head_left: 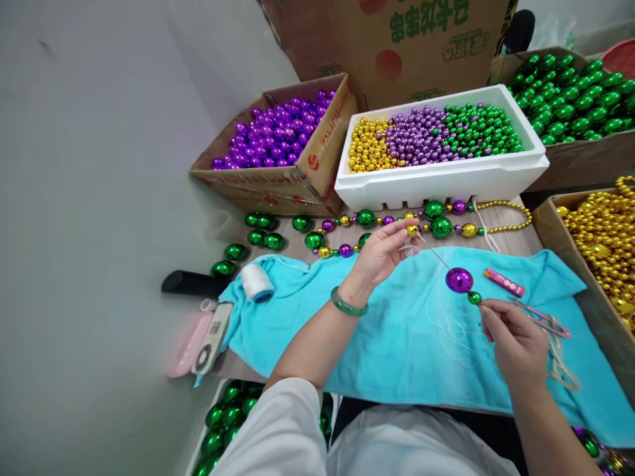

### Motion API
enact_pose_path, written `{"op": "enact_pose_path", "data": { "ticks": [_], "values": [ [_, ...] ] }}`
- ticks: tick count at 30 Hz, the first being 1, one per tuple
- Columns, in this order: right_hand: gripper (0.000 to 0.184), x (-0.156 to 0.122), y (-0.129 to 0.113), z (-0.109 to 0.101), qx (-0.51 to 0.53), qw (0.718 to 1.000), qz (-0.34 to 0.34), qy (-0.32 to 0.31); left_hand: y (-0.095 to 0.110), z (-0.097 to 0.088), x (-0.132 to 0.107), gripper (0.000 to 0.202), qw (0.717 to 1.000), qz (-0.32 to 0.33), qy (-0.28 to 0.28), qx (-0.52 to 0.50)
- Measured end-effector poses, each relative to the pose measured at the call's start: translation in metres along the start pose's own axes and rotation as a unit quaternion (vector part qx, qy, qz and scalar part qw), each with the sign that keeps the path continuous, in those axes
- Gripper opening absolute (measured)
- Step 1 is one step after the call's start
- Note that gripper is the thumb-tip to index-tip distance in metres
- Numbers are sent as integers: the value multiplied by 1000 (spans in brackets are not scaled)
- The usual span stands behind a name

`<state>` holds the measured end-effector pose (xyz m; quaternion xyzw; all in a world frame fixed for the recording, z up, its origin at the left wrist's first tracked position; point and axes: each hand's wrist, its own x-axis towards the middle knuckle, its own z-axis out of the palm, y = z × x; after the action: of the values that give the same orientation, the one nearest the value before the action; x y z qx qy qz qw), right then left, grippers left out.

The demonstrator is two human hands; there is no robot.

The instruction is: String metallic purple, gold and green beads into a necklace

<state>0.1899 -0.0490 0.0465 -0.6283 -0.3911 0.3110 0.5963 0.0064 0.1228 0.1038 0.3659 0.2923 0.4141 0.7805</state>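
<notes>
My left hand (381,254), with a green bangle (349,304) at the wrist, pinches a small gold bead (411,230) at the tip of a long thin needle (434,252). Further down the needle sit a large shiny purple bead (459,280) and a smaller green bead (474,298). My right hand (516,337) is closed at the green bead's lower side; what its fingertips grip beyond the bead is hidden. Loose white thread (449,330) lies on the turquoise towel (387,350) below. Beside my right hand are small pink-handled scissors (548,322) and a pink lighter (504,282).
A strung bead necklace (367,218) lies behind the towel. Behind it stand a white foam box (436,178) of small beads and a carton (317,172) of purple beads. A gold-bead carton (595,284) borders the right. Left are a thread spool (256,283) and loose green beads (235,252).
</notes>
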Motion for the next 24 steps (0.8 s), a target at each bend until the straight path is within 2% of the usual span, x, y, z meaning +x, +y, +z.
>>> {"op": "enact_pose_path", "data": {
  "ticks": [9, 24],
  "values": [
    [14, 3, -5, -7, -39, 999, 0, -31, 4, -9, -10, 26, 994, 55, 0, 95],
    [13, 1, 0, -13, -41, 999, 4, -24, -1, -14, -15, 26, 997, 33, 19, 73]
  ]
}}
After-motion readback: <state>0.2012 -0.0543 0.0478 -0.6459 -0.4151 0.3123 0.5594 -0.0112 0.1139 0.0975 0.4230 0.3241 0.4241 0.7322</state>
